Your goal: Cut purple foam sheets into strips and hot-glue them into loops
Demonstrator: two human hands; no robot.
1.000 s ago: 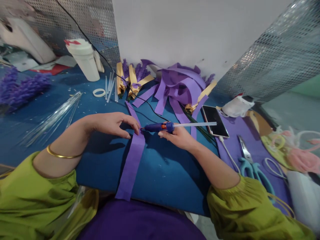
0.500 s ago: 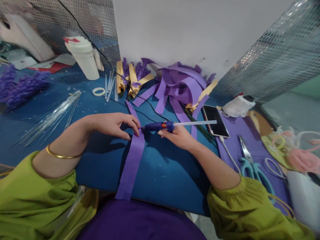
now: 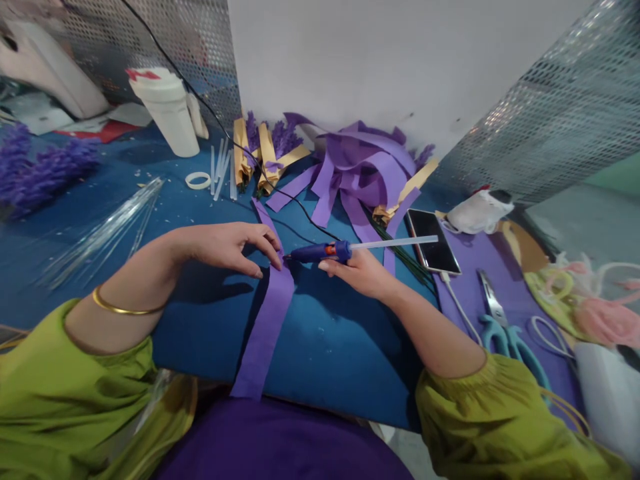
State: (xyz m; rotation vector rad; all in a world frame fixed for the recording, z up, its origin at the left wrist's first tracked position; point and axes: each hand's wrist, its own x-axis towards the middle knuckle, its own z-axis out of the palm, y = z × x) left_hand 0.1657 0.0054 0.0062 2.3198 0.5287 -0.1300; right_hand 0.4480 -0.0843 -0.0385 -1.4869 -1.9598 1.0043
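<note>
At centre left, the left hand [image 3: 225, 245] lies flat on the blue worktop [image 3: 325, 340], fingers [image 3: 267, 243] loosely spread and pinning the upper part of a long purple strip [image 3: 267, 313] at frame centre. Just right, the right hand [image 3: 357, 272] grips a blue glue gun [image 3: 320, 252], nozzle at the strip's edge. A phone [image 3: 433, 241] lies further right.
</note>
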